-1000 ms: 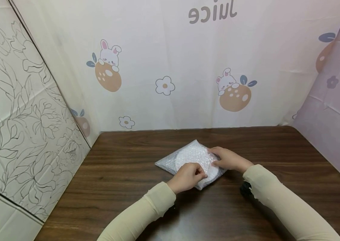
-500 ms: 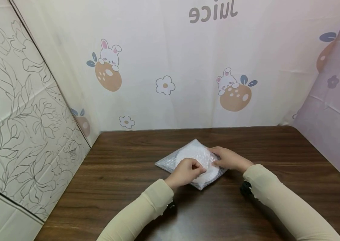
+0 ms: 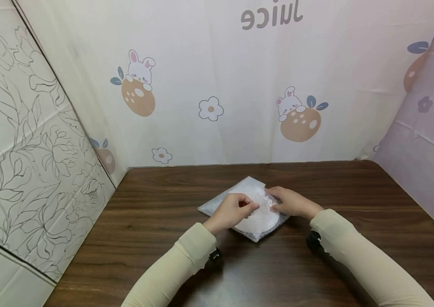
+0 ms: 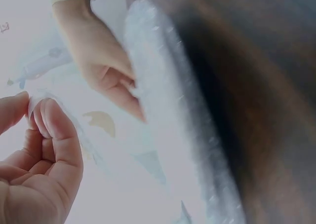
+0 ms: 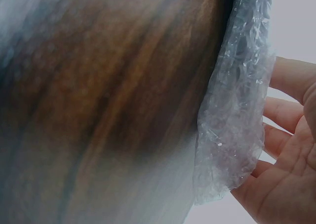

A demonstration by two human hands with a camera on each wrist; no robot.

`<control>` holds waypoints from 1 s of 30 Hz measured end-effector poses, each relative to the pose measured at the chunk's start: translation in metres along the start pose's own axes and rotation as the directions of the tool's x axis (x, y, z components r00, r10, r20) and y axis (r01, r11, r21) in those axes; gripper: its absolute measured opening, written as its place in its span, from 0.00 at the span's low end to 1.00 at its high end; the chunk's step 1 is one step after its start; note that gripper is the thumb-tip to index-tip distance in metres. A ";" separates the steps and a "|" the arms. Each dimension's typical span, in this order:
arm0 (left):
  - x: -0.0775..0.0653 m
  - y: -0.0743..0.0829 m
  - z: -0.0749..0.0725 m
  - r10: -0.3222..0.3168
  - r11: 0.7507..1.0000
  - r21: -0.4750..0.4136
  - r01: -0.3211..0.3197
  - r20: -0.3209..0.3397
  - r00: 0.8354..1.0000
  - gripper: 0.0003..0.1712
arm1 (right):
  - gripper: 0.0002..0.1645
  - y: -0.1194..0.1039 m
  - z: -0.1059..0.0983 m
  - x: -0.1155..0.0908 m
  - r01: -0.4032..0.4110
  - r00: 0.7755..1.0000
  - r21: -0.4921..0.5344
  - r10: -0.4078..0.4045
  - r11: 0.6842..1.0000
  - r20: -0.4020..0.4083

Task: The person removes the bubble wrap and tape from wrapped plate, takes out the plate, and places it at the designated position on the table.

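A flat bubble-wrap bag (image 3: pixel 260 224) lies on the wooden table, with a round white shape showing through its wrap. Over the bag, my left hand (image 3: pixel 230 211) pinches a thin piece of clear film (image 4: pixel 35 104) between thumb and fingertips; the left wrist view shows the film trailing down towards the bag. How far it reaches is hard to tell against the glare. At the bag's right side, my right hand (image 3: pixel 292 202) rests its fingers and thumb on the wrap. The right wrist view shows those fingers (image 5: pixel 284 112) fairly straight against the bubble-wrap edge.
The brown wooden table (image 3: pixel 155 256) extends around the bag on all sides. Behind it hangs a pale cloth (image 3: pixel 240 64) printed with rabbits and flowers. A flower-drawn panel (image 3: pixel 28 149) stands at the left, and a lilac cloth (image 3: pixel 428 140) at the right.
My left hand has moved up and to the left across the bag, still pinching the film. The bag's far corner has shifted slightly; my right hand has stayed in place.
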State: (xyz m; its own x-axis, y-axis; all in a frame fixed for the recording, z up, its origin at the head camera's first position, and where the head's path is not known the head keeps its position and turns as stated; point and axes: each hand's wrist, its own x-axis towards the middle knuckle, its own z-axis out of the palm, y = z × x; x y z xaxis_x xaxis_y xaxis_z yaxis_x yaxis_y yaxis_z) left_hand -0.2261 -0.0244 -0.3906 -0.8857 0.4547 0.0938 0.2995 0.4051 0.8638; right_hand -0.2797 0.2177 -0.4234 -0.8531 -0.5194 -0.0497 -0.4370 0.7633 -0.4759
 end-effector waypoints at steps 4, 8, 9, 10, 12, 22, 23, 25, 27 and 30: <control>0.000 0.006 -0.012 0.000 1.000 0.001 0.000 -0.019 1.000 0.15 | 0.39 0.000 -0.001 0.000 -0.005 1.000 0.004 0.005 1.000 0.007; 0.001 0.010 -0.024 0.033 0.999 0.005 -0.032 -0.060 0.998 0.14 | 0.39 -0.001 0.000 0.000 -0.005 1.000 -0.007 0.005 1.000 0.004; 0.002 0.011 -0.027 0.036 0.999 0.003 -0.036 -0.071 0.997 0.14 | 0.39 -0.001 0.000 0.000 -0.005 1.000 -0.008 0.005 1.000 0.003; 0.002 0.012 -0.030 0.040 0.999 -0.001 -0.040 -0.084 0.996 0.14 | 0.39 -0.001 0.000 0.000 -0.004 1.000 -0.011 0.004 1.000 0.001; 0.003 0.013 -0.036 0.046 0.999 -0.013 -0.048 -0.110 0.993 0.13 | 0.39 -0.001 0.000 0.000 -0.006 1.000 -0.011 0.006 1.000 0.001; 0.010 0.013 -0.067 0.049 0.998 -0.029 -0.058 -0.248 0.967 0.14 | 0.39 -0.001 0.000 0.000 -0.012 1.000 -0.011 0.012 1.000 0.005; 0.011 0.012 -0.069 0.045 0.998 -0.027 -0.054 -0.259 0.965 0.14 | 0.39 -0.001 0.000 0.000 -0.015 1.000 -0.008 0.015 1.000 0.004; 0.013 0.011 -0.073 0.038 0.998 -0.036 -0.050 -0.276 0.960 0.14 | 0.39 -0.001 0.000 0.000 -0.003 1.000 -0.013 0.003 1.000 0.002; 0.015 0.009 -0.077 0.033 0.997 -0.053 -0.051 -0.293 0.955 0.13 | 0.39 -0.001 0.000 0.000 -0.014 1.000 -0.001 0.014 1.000 0.003; 0.017 0.007 -0.082 0.021 0.995 -0.089 -0.052 -0.319 0.948 0.13 | 0.39 -0.001 0.000 -0.001 -0.019 1.000 0.003 0.019 1.000 0.006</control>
State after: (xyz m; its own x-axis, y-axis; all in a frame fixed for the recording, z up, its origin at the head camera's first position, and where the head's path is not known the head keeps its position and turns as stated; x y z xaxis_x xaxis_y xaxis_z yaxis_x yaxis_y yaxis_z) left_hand -0.2679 -0.0785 -0.3423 -0.9461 0.1866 0.2646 0.3121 0.3085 0.8986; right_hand -0.2788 0.2176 -0.4229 -0.8594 -0.5074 -0.0636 -0.4203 0.7717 -0.4772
